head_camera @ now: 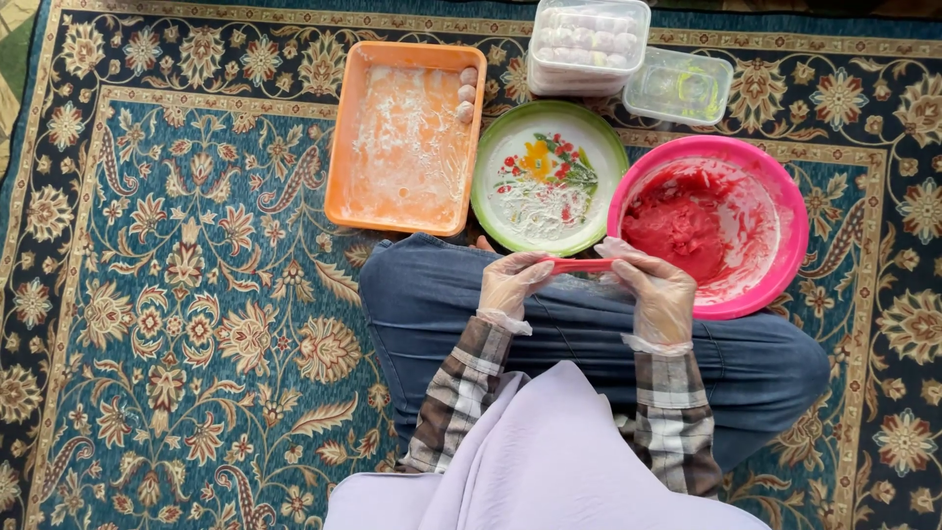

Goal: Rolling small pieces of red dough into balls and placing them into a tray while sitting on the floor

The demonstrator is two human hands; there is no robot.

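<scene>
1. The left hand (510, 283), in a clear glove, pinched one end of a flat strip of red dough (581, 264) between thumb and fingertips.
2. The right hand (655, 292), also gloved, pinched the strip's other end, so the dough spanned the gap between both sets of fingers.
3. Just beyond the right fingers sat a pink bowl (785, 211) of red dough.
4. Beyond the left fingers lay a green plate (599, 137) and a floured orange tray (343, 147).
</scene>
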